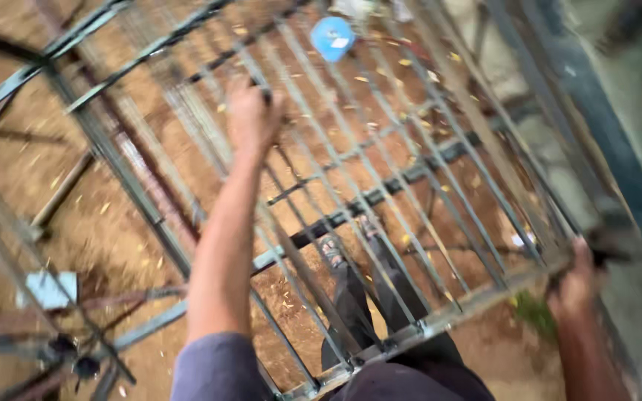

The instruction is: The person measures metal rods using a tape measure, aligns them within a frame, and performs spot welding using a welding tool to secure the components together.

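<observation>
A large metal grille of thin grey bars in a welded frame stretches out in front of me, tilted over brown dirt. My left hand is closed around one of the bars near the middle of the grille, arm stretched forward. My right hand grips the frame's near right corner, beside a dark bar. Below the grille I see my legs in dark trousers and sandalled feet. The picture is blurred by motion.
More metal frames and bars lie on the dirt at the left. A blue round object lies on the ground beyond the grille. A pale flat piece sits at lower left. A dark blue post runs along the right.
</observation>
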